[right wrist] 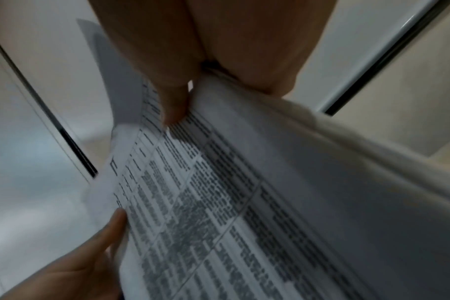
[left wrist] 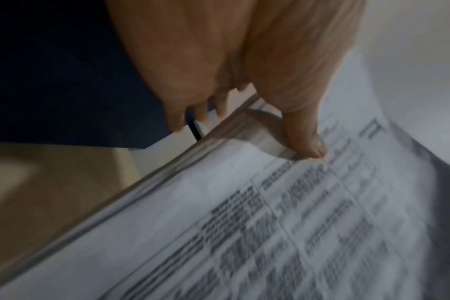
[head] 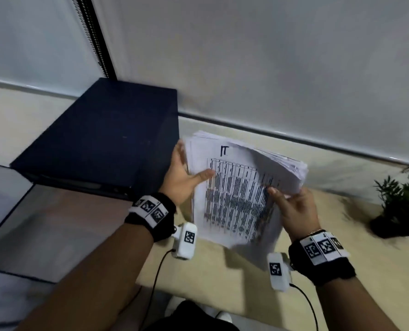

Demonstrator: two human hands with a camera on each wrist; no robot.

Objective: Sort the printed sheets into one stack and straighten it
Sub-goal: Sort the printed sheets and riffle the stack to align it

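Observation:
A thick stack of printed sheets [head: 237, 187] with a table and a handwritten mark on top is held tilted above the beige counter [head: 377, 263]. My left hand [head: 186, 174] grips its left edge, thumb on the top page and fingers behind. My right hand [head: 291, 204] grips the right side, thumb on the print, with the upper sheets bowing up and fanned at the far corner. In the left wrist view the thumb [left wrist: 311, 146] presses the stack [left wrist: 270, 223]. In the right wrist view the thumb [right wrist: 175, 105] pins the sheets [right wrist: 219, 192]; the left hand [right wrist: 90, 253] shows at the far edge.
A dark blue box [head: 103, 137] stands left of the stack, close to my left hand. A small green plant [head: 404, 206] sits at the right edge of the counter. A window blind [head: 270, 56] runs behind. Wrist camera cables hang below both arms.

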